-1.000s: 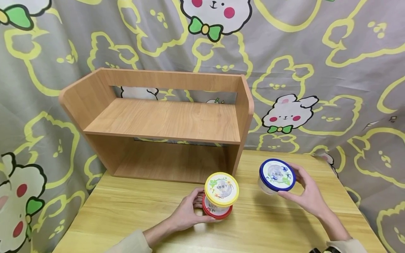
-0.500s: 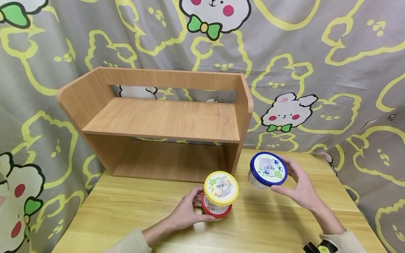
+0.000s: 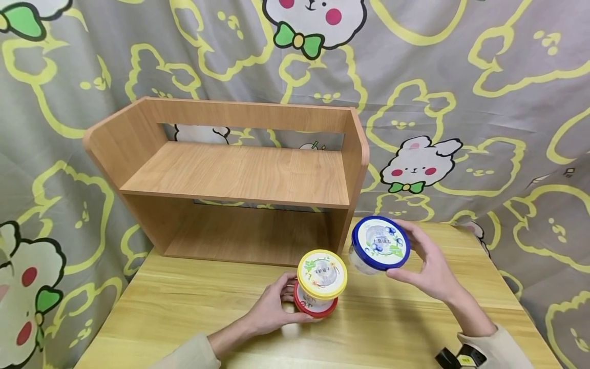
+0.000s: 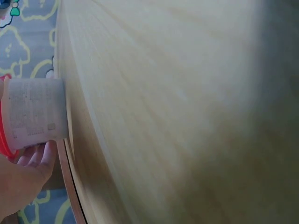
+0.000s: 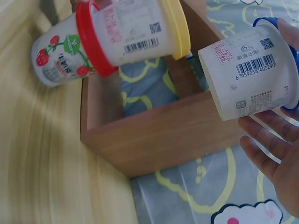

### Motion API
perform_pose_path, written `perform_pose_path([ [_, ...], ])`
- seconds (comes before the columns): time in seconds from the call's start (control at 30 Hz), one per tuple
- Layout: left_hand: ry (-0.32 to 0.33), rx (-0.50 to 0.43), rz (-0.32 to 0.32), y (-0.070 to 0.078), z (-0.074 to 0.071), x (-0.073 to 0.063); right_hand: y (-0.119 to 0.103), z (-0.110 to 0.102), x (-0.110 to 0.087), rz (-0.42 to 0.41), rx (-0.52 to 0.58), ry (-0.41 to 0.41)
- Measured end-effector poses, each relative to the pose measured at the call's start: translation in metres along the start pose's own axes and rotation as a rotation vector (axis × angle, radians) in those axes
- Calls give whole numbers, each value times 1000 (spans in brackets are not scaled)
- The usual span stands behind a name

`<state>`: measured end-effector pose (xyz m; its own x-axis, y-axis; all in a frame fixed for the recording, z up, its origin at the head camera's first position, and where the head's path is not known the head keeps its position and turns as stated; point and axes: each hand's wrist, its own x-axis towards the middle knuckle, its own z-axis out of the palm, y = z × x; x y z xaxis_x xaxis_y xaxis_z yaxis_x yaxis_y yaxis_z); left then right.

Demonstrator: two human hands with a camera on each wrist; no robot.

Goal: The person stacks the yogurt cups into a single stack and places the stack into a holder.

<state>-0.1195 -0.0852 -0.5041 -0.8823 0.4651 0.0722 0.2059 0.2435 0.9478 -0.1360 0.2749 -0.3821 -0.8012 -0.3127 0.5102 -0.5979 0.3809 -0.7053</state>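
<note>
A plastic tub with a red lid stands on the table, strawberries printed on its side. Stacked on that lid is a tub with a yellow lid. My left hand grips the red-lidded tub from the left, thumb in front and fingers behind. To the right of the stack, a blue-lidded tub hangs in the air, slightly tilted. My right hand holds it by the lid rim from the right. In the right wrist view, the barcode side of this blue-lidded tub faces the camera, apart from the stack.
A two-level wooden shelf stands at the back of the table, just behind the stack. A patterned grey curtain hangs behind and at both sides. A black device sits at the right wrist.
My right hand has carried the blue-lidded tub left and slightly up, closer to the stack. My left hand and the two stacked tubs stay in place.
</note>
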Motion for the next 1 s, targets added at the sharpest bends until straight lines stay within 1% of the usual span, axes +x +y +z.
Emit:
perform_pose_path([
  [0.3,-6,-14,-26,1,0,0,-11,8,10,-34,26,-47],
  [0.47,-9,-15,-26,1,-1,0,-17,12,14,-39,27,-59],
  [0.7,-9,-8,-26,3,-1,-1,-24,21,20,-35,-19,-68],
  [1.0,-12,-15,-21,5,0,-1,-30,33,26,-37,16,-112],
])
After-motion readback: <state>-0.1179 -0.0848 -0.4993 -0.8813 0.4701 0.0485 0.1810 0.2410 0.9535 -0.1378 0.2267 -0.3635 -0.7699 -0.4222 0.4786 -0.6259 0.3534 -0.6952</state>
